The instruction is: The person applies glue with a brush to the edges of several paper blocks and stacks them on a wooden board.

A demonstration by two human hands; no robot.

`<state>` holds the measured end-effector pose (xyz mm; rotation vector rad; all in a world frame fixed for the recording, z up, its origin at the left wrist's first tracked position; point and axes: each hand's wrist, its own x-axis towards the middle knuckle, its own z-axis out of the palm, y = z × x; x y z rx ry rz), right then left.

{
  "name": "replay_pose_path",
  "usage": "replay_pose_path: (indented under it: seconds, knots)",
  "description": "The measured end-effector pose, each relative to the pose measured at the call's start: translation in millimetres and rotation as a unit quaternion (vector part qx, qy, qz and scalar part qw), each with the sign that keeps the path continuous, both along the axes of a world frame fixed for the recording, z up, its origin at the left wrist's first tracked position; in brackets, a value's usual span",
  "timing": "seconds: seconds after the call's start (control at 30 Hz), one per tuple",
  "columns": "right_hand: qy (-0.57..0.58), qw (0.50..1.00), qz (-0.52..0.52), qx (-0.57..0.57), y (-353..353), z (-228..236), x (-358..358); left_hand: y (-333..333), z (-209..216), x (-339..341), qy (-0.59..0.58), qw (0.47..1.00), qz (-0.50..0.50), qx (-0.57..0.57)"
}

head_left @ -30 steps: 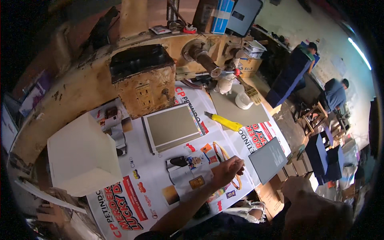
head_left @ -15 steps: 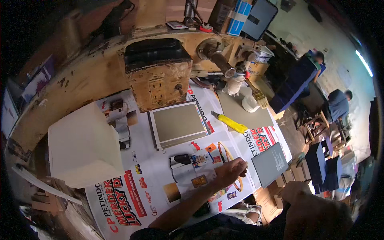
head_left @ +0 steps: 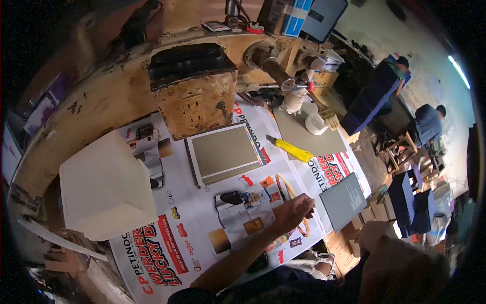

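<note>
My left hand point(head_left: 294, 215) is above the poster-covered table, fingers curled together; whatever they may hold is hidden. Just beside it lies a thin yellowish ring point(head_left: 284, 191), partly behind the hand. My right hand point(head_left: 377, 238) is low on the right, dark and close, its fingers not readable. Near it a flat grey board point(head_left: 343, 201) with faint print reaches past the table's right edge; contact with the right hand cannot be made out. A yellow utility knife point(head_left: 293, 150) rests farther back. Left of it lies a grey-brown board with a white border point(head_left: 225, 152).
A white block-shaped stack point(head_left: 106, 187) stands at left. Behind are a stained wooden box point(head_left: 195, 96), a white cup point(head_left: 316, 123) and a brush point(head_left: 328, 115). Cardboard pieces point(head_left: 344, 258) lie beyond the right edge. Two people point(head_left: 429, 123) sit in the background by dark blue panels point(head_left: 372, 101).
The view has shifted slightly, so the box and tools sit a little higher and farther left. Both hands keep nearly the same pose.
</note>
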<state>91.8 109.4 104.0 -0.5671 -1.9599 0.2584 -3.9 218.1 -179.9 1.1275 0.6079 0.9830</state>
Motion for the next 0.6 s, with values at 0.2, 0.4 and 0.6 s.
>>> replay_pose_path:
  seconds: [0.2,0.4,0.6]
  knots:
    - [-0.001,1.0,0.016,-0.004,6,0,1,2,10,-1,0.0,0.999,-0.027,-0.02]
    - [0.003,0.999,0.049,-0.014,17,-8,-8,1,-13,8,-0.055,0.998,-0.031,-0.018]
    - [0.006,0.991,0.119,-0.058,26,-20,-26,0,-8,2,-0.039,0.998,-0.007,-0.038]
